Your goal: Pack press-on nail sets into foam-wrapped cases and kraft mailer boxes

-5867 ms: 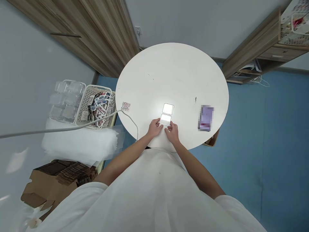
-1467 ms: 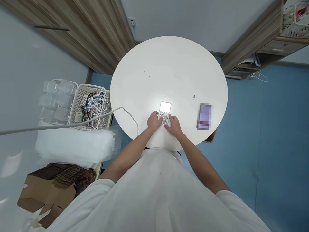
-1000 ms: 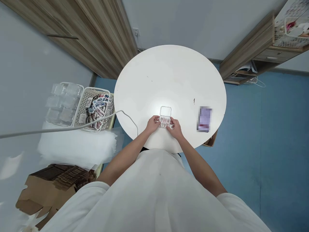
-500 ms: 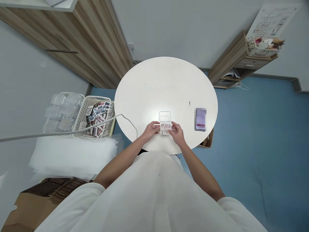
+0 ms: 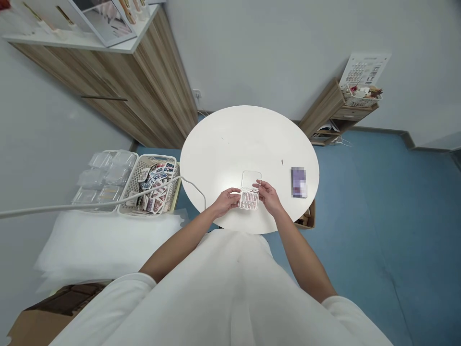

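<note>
A small clear plastic box [image 5: 248, 208] stands with its lid tilted back on the white round table, close to its front edge. Several press-on nails [image 5: 248, 197] in pinkish and silvery tones lie in rows inside. At the box's left side, my left hand [image 5: 224, 202] grips the edge between thumb and fingers. My right hand [image 5: 269, 196] is closed around the right side near the hinge, its index finger over the raised transparent lid [image 5: 251, 179]. The exact contact of the right thumb is hard to see.
A phone-like item [image 5: 298, 182], blurred out, lies on the round table [image 5: 216, 139] at right. To the left are a basket of printed cards [image 5: 153, 187], clear boxes [image 5: 104, 175] and white sheets [image 5: 111, 240]. A grey cable [image 5: 108, 204] crosses onto the tabletop.
My right hand's fingers have moved from the box's nail compartment up to the lid. My left hand keeps its hold. The camera view has tilted upward.
</note>
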### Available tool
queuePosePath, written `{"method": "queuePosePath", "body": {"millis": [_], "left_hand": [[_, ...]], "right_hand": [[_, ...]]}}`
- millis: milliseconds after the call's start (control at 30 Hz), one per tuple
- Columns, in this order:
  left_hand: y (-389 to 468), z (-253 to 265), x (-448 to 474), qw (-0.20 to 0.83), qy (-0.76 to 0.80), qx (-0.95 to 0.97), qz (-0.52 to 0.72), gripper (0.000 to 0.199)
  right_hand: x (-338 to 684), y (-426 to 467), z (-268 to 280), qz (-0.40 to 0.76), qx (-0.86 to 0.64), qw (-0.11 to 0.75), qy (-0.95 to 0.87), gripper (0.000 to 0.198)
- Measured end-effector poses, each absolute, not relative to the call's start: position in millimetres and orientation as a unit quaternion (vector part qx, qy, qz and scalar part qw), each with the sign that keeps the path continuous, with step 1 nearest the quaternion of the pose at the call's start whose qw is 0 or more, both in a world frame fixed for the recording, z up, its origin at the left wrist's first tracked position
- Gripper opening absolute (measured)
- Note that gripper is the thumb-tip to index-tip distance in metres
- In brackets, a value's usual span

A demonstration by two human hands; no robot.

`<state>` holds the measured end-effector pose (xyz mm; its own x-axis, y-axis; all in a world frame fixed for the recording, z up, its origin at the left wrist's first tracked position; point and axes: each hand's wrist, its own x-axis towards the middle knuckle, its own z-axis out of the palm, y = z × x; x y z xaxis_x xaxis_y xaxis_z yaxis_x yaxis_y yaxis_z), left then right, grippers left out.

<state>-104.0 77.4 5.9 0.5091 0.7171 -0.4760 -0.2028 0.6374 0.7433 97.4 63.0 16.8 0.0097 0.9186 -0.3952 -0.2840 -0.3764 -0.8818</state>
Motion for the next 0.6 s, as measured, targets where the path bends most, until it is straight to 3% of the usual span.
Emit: {"method": "queuePosePath", "body": {"millis": [400,600], "left_hand": [[80,8,-98,0.818,0.399,0.251,0.329,0.037],[82,8,-98,0.815,0.408,0.238,0.337,0.036]], "right_hand": [[87,47,27,0.618,-0.529,0.521,-0.259,0.023],[80,35,21,0.606,-0.534,0.539,-0.238,0.038]]}}
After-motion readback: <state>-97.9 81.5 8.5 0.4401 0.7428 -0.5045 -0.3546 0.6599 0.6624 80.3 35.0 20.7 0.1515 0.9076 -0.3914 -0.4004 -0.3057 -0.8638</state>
